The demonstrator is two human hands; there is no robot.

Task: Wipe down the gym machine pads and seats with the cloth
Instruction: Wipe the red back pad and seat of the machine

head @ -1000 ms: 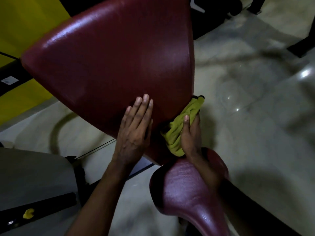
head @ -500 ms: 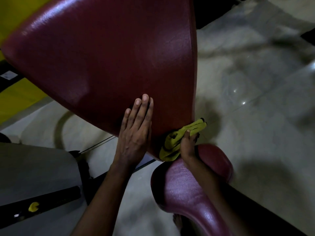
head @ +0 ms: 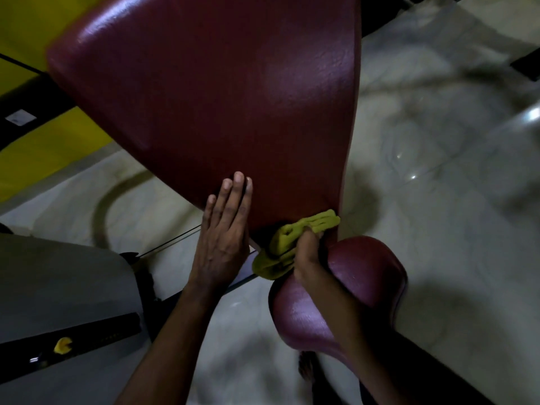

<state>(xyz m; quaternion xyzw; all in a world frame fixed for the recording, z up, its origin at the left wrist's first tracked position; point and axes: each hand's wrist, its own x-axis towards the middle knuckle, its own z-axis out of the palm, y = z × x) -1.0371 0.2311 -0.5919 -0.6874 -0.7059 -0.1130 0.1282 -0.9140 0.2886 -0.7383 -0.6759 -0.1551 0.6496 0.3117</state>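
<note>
A large maroon back pad fills the upper middle of the view and narrows toward its lower end. Below it sits a smaller maroon seat. My left hand lies flat with straight fingers on the pad's lower edge. My right hand grips a bunched yellow-green cloth and presses it against the pad's bottom corner, just above the seat. Part of the cloth hangs down under my hand.
A grey machine housing with a black slot and a yellow pin stands at the lower left. A yellow and black frame runs along the left. Pale glossy floor tiles spread to the right.
My right hand has carried the cloth down the pad's right edge to its bottom corner above the seat. My left hand has stayed flat on the pad.
</note>
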